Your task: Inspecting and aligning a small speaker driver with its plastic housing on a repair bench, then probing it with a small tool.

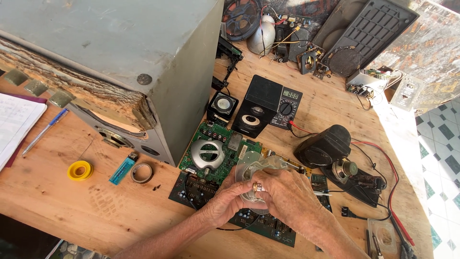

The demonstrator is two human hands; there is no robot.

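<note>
Wooden workbench: left hand [229, 196] and right hand [287, 192] both grip clear plastic part [256, 168] between them.

An electronics repair workshop, set up on a worn wooden bench [72, 211]. Under the hands [268, 192] lie bare green circuit boards [211, 148]; just beyond them sit a multimeter [286, 108] with red probe leads and small black speakers [254, 112]. Far beyond them lie loose speaker cones and wired parts; a big grey speaker cabinet [143, 62] stands to their left.
</note>
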